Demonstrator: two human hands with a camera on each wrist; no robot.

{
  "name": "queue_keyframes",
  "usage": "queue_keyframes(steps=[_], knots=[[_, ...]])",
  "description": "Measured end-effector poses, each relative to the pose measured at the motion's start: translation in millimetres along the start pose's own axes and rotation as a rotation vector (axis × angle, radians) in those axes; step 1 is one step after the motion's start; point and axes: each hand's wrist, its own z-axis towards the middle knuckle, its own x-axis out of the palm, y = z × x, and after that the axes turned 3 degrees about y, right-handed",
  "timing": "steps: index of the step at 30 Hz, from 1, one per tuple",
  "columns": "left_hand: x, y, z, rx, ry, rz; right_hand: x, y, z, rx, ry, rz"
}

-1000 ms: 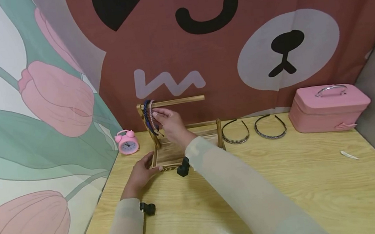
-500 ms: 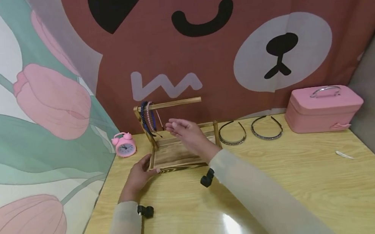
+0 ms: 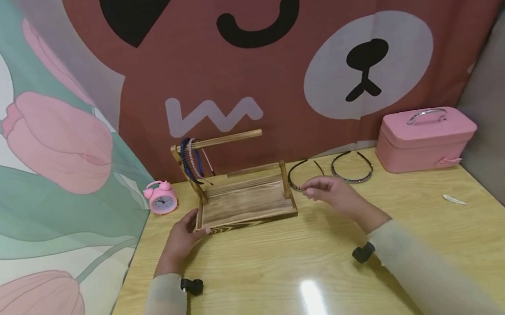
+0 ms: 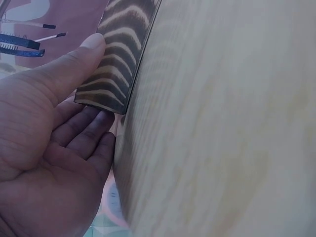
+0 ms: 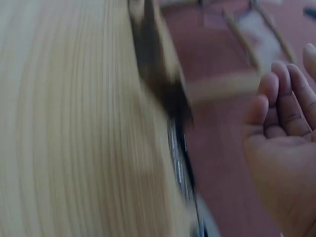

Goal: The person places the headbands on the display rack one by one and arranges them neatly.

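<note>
My left hand (image 3: 180, 242) grips the left front corner of a wooden headband rack (image 3: 243, 205). In the left wrist view the thumb lies on the rack's striped front edge (image 4: 116, 54), with the fingers bent around its end. Blue and pink headbands (image 3: 191, 160) hang together at the left end of the rack's top bar (image 3: 232, 138). My right hand (image 3: 342, 200), holding nothing, hovers right of the rack by a black toothed headband (image 3: 289, 178), its fingers loosely bent. It partly covers that headband, which lies on the table beside a second dark, glittery headband (image 3: 359, 180).
A pink alarm clock (image 3: 162, 200) stands left of the rack. At the back right sits a pink case (image 3: 424, 142) with a metal handle. A small white hair clip-like item (image 3: 454, 199) lies on the wooden table (image 3: 256, 280). Printed curtains rise directly behind.
My right hand has let go of the headbands on the bar and moved right and down to the toothed headband. My left hand keeps its grip on the rack corner.
</note>
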Motion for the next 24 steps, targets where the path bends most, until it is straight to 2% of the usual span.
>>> queue_keyframes(steps=[4, 6, 9, 12, 18, 24], knots=[[0.3, -1.1, -0.1, -0.004, 0.003, 0.005, -54, -26, -16.0, 0.075, -0.159, -0.275], [-0.4, -0.5, -0.6, -0.006, 0.006, 0.018, -76, -37, -21.8, 0.083, -0.196, -0.413], [-2.3, -0.4, -0.2, -0.006, 0.006, 0.029, -102, -53, -25.9, 0.064, -0.212, -0.566], [-4.2, 1.7, -1.0, -0.008, -0.001, 0.025, -117, -63, -22.7, 0.060, -0.178, -0.646], [-2.8, 3.1, 0.5, 0.003, 0.001, -0.016, -133, -73, -12.3, 0.025, -0.077, -0.795], [-2.3, 2.7, 0.7, -0.007, 0.001, -0.015, -140, -77, -2.1, -0.012, -0.010, -0.859]])
